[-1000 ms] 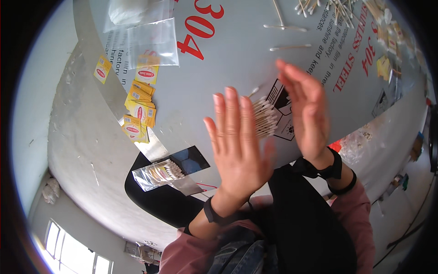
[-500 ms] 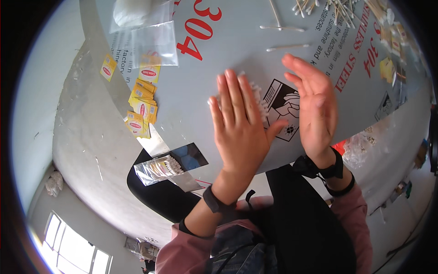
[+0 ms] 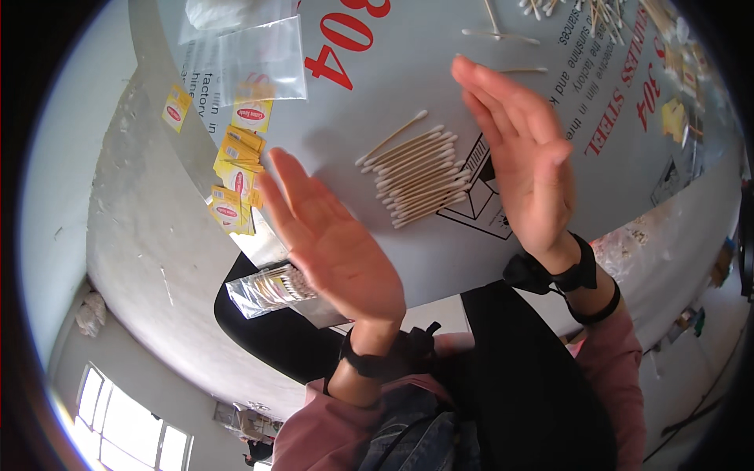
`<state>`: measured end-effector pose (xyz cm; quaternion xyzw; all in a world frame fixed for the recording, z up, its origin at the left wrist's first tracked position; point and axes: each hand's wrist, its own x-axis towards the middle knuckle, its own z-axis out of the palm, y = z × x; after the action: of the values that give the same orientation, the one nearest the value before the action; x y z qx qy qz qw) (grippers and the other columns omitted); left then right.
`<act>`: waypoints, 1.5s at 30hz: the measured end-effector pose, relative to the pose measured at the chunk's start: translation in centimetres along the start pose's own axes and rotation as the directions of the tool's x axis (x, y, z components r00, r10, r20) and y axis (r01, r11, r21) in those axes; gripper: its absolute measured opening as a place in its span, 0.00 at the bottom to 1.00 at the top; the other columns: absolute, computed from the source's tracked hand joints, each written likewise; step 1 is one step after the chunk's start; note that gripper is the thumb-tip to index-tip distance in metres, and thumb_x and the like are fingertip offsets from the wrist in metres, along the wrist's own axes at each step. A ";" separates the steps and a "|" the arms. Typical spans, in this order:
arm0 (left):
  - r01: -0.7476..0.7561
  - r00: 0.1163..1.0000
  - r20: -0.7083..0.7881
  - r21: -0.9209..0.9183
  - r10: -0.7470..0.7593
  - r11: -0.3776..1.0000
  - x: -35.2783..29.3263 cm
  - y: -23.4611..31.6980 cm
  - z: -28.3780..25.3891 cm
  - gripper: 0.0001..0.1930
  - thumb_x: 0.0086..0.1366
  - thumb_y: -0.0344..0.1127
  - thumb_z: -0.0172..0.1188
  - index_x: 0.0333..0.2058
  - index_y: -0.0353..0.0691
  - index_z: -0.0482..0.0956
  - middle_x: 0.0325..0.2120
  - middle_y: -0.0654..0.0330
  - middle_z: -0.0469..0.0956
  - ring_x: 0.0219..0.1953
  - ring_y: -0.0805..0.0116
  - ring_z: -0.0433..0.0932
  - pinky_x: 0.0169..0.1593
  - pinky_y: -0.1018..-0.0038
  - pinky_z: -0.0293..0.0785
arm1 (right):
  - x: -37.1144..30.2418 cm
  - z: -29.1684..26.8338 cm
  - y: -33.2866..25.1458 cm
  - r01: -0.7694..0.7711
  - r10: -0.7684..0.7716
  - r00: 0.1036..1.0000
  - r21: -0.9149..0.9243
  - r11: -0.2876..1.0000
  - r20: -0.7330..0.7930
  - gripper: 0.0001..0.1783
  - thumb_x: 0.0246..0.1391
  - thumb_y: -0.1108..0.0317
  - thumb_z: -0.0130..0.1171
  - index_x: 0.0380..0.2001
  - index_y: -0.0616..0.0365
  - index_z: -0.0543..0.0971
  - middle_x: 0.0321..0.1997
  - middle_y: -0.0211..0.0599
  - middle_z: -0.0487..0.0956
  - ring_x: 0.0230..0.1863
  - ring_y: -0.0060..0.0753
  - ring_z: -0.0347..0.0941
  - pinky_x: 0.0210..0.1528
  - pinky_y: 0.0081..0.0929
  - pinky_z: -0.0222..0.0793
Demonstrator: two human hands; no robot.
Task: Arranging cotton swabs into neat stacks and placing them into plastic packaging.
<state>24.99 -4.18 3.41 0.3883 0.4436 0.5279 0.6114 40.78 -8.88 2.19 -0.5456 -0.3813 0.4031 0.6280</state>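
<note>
Left of the swab row [image 3: 420,177], cards [image 3: 239,184]: yellow, red ovals, lettered.
Lower left of the row, filled bag [image 3: 263,293]: seems finished.
Left beside the row, left hand [image 3: 342,243]: fingers extended, empty.
Swab row: unbagged, on a table [image 3: 334,122] printed red and black.
Right of the row, right hand [image 3: 525,149]: fingers slightly bent, empty.
Upper right of the row, loose swabs [image 3: 604,17]: not lined up.

Lined-up cotton swabs [image 3: 422,174] lie between 2 hands [image 3: 338,251] [image 3: 532,174].

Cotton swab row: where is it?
The cotton swab row lies above and right of the head view's centre on the grey sheet, between the left hand and right hand.
</note>
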 end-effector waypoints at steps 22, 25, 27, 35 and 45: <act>-0.595 0.768 0.640 0.730 -0.029 0.336 -3.1 0.3 -3.6 0.41 0.72 0.56 0.44 0.70 0.28 0.50 0.72 0.38 0.46 0.75 0.40 0.38 0.72 0.45 0.26 | -2.8 -2.2 -0.5 0.126 -0.137 0.991 -0.318 0.940 -0.012 0.13 0.62 0.82 0.49 0.49 0.71 0.75 0.58 0.52 0.73 0.57 0.39 0.71 0.59 0.32 0.68; -0.647 0.720 0.664 0.747 -0.200 0.151 -3.9 0.1 -3.0 0.43 0.71 0.60 0.46 0.70 0.30 0.51 0.72 0.40 0.47 0.75 0.41 0.39 0.72 0.45 0.26 | -3.0 -1.5 -0.5 0.110 -0.139 0.989 -0.366 0.924 -0.055 0.11 0.61 0.81 0.51 0.45 0.68 0.78 0.54 0.50 0.76 0.52 0.38 0.73 0.54 0.31 0.71; -0.630 0.729 0.602 0.776 -0.326 0.025 -3.9 -0.2 -2.8 0.44 0.69 0.63 0.47 0.70 0.32 0.52 0.72 0.44 0.49 0.75 0.45 0.41 0.72 0.45 0.26 | -2.6 -1.0 -0.8 0.133 -0.182 0.982 -0.525 0.841 -0.042 0.11 0.56 0.83 0.56 0.41 0.64 0.80 0.45 0.44 0.80 0.44 0.38 0.76 0.45 0.29 0.73; -0.620 0.747 0.598 0.784 -0.291 0.018 -4.2 -0.6 -3.1 0.42 0.69 0.63 0.47 0.70 0.35 0.56 0.72 0.49 0.54 0.75 0.51 0.47 0.73 0.47 0.25 | 0.4 0.1 -1.5 0.320 -0.164 0.943 -0.660 0.679 0.289 0.14 0.49 0.86 0.62 0.40 0.61 0.78 0.35 0.38 0.80 0.32 0.37 0.75 0.31 0.30 0.71; -0.534 0.808 0.589 0.718 0.018 0.445 -6.3 -0.4 -5.6 0.39 0.62 0.44 0.64 0.66 0.29 0.59 0.66 0.35 0.59 0.72 0.35 0.49 0.73 0.46 0.30 | 1.2 2.1 -2.1 0.507 -0.140 0.857 -0.762 0.402 0.496 0.14 0.42 0.74 0.63 0.35 0.58 0.74 0.27 0.30 0.74 0.29 0.33 0.73 0.31 0.30 0.71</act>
<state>19.43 -10.44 2.15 0.8314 0.3975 0.2101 0.3265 39.56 -7.13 4.53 -0.6183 -0.7382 0.1092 0.2466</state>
